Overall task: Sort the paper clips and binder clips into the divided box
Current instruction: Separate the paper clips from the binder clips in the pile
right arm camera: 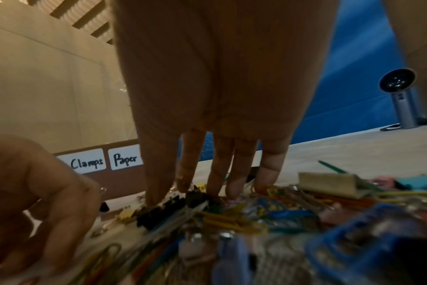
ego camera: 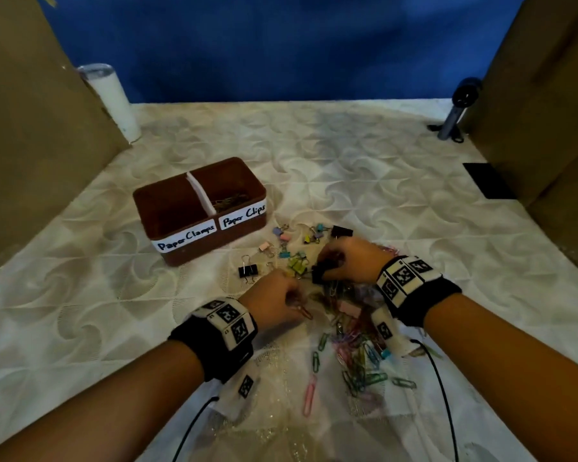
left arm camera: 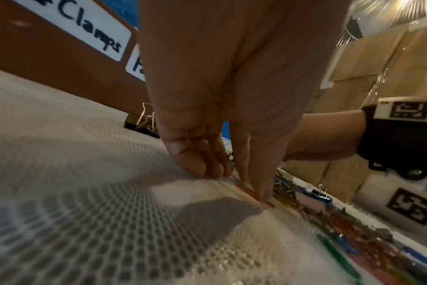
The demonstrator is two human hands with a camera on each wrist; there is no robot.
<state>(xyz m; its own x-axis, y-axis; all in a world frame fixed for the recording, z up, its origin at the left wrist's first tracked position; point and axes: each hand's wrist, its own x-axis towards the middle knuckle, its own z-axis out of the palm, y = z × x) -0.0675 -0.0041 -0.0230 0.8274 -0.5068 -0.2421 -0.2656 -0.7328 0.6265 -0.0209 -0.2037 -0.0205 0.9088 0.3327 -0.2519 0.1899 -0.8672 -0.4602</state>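
Head view shows our left hand point(ego camera: 274, 303) down at the near-left edge of the pile of coloured wire paper clips point(ego camera: 354, 348), fingers curled, with a reddish paper clip point(ego camera: 303, 311) sticking out beneath them. From the left wrist view the thumb point(left arm camera: 258, 173) and fingers point(left arm camera: 195, 154) press to the cloth around that clip; whether it is truly pinched or only pinned flat, we cannot tell.

Our right hand point(ego camera: 347, 260) sits at the far side of the pile, fingers bent down around a black metal binder clip point(ego camera: 319, 273). The right wrist view puts the fingertips point(right arm camera: 268, 177) on the heap, but a firm hold is not plain.

Small pastel binder clips point(ego camera: 294, 248) lie scattered between the hands and the brown divided box with white labels point(ego camera: 201, 208). Its right half, marked "Paper Clips", holds a few clips; the left half, marked "Paper Clamps", looks empty.

We judge the risks so: tangled paper clips may ride up with the black clip and land in the wrong half; the thin reddish clip may slide on the white textured tablecloth point(ego camera: 381, 168) instead of lifting.
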